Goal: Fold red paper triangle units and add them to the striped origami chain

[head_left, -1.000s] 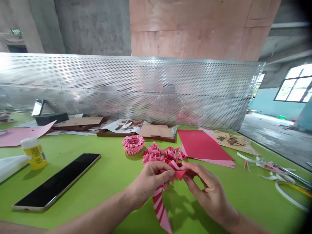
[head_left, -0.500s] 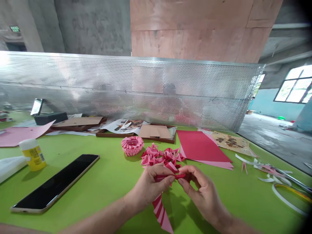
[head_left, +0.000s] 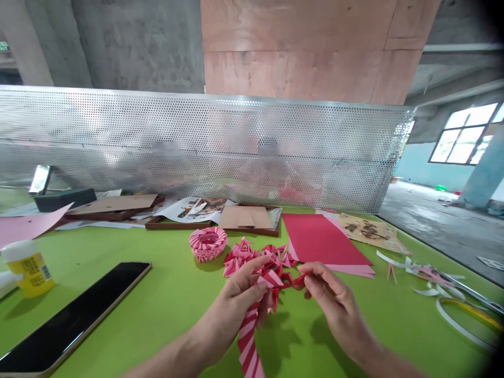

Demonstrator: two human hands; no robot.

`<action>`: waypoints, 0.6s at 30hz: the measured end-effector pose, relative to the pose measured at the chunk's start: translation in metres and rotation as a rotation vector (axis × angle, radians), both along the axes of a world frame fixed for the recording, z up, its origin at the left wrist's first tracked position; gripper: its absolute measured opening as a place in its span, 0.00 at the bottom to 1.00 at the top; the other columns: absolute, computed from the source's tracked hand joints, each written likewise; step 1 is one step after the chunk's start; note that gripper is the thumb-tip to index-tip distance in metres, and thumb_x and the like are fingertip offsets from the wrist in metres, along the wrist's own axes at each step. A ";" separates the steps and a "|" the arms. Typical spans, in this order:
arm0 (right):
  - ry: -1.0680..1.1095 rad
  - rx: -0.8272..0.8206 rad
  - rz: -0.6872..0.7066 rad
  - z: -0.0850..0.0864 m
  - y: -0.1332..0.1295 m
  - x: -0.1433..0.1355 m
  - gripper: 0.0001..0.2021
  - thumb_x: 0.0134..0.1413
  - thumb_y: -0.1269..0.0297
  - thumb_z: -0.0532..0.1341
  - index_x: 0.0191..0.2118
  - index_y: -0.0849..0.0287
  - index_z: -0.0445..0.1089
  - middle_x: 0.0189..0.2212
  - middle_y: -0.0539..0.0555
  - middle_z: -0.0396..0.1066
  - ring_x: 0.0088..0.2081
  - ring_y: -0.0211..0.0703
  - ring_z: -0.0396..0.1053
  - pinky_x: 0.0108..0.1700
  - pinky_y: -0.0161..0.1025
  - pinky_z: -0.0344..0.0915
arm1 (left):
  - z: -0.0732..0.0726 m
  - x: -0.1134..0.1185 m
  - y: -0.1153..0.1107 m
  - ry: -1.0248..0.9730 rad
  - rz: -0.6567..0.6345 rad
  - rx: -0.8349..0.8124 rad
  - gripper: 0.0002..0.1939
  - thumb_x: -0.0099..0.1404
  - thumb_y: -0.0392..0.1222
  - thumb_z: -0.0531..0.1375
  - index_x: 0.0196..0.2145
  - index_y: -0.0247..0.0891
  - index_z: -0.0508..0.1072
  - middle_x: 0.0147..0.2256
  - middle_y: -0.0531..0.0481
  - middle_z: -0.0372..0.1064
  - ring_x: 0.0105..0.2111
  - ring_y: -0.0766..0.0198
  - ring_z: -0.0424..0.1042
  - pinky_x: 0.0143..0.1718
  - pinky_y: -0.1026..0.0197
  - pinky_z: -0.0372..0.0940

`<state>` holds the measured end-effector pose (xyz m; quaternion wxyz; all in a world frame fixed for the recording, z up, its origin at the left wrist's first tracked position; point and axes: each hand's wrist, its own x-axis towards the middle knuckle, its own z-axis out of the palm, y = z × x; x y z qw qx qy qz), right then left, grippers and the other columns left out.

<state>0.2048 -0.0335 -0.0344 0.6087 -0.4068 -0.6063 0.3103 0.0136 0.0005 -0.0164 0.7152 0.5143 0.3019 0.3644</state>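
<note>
My left hand [head_left: 240,294] pinches a folded pink-and-red striped paper strip [head_left: 248,341] near its upper end; the strip hangs down toward the lower edge. To the right, my right hand [head_left: 334,299] has thumb and forefinger closed on a small red folded paper piece [head_left: 301,279]. Just beyond both hands lies a pile of pink and red folded paper pieces [head_left: 240,254], partly hidden by the left fingers. A small round woven paper basket [head_left: 208,243] in pink and red stands left of the pile.
A phone [head_left: 79,310] and a yellow glue stick [head_left: 29,269] are at the left. Red paper sheets [head_left: 323,239] lie behind the right hand. Scissors [head_left: 468,289], paper scraps and a tape ring [head_left: 464,320] are at the right. A perforated metal screen [head_left: 236,152] stands behind wooden frames [head_left: 248,218].
My hands have moved apart. The left fingers have shifted onto the striped strip, which now shows more fully, while the right fingers hold the red piece farther right. The camera view has shifted slightly right.
</note>
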 end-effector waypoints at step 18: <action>0.389 -0.335 0.254 0.000 0.002 0.001 0.14 0.48 0.61 0.66 0.43 0.53 0.71 0.30 0.49 0.66 0.31 0.38 0.64 0.34 0.34 0.62 | 0.005 0.001 0.004 -0.041 -0.037 -0.052 0.07 0.60 0.41 0.58 0.34 0.33 0.70 0.19 0.54 0.64 0.17 0.74 0.59 0.20 0.70 0.54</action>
